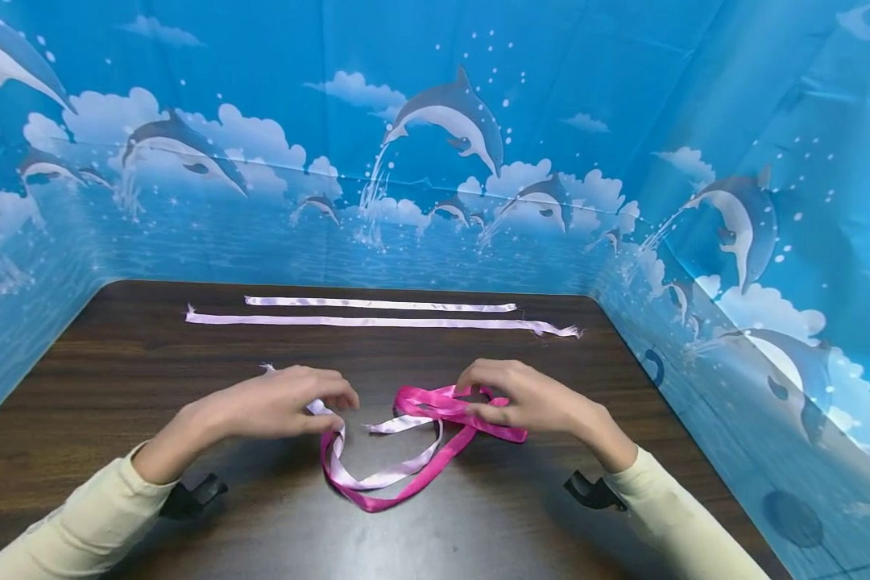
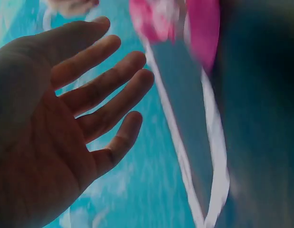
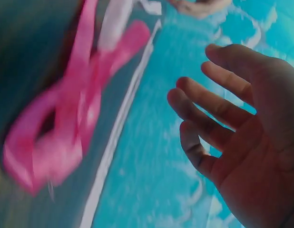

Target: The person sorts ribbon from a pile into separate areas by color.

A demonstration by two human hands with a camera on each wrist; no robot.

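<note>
Over the dark table, my left hand (image 1: 290,403) hovers above the left part of a loosely curved pale lilac ribbon (image 1: 387,478), partly hiding it. My right hand (image 1: 525,396) is over a folded bundle of bright pink ribbon (image 1: 435,400), whose long tail curves left beside the lilac one. Both wrist views show spread, relaxed fingers and bare palms: the left hand (image 2: 66,109) has nothing in it, and neither does the right hand (image 3: 242,114). The pink ribbon (image 3: 66,118) appears blurred and apart from the right fingers.
Two straight pale ribbons, a shorter one (image 1: 377,304) and a longer one with frayed ends (image 1: 362,321), lie parallel near the table's back edge. A blue dolphin-print sheet (image 1: 435,242) encloses the back and sides of the dark wooden table (image 1: 116,354).
</note>
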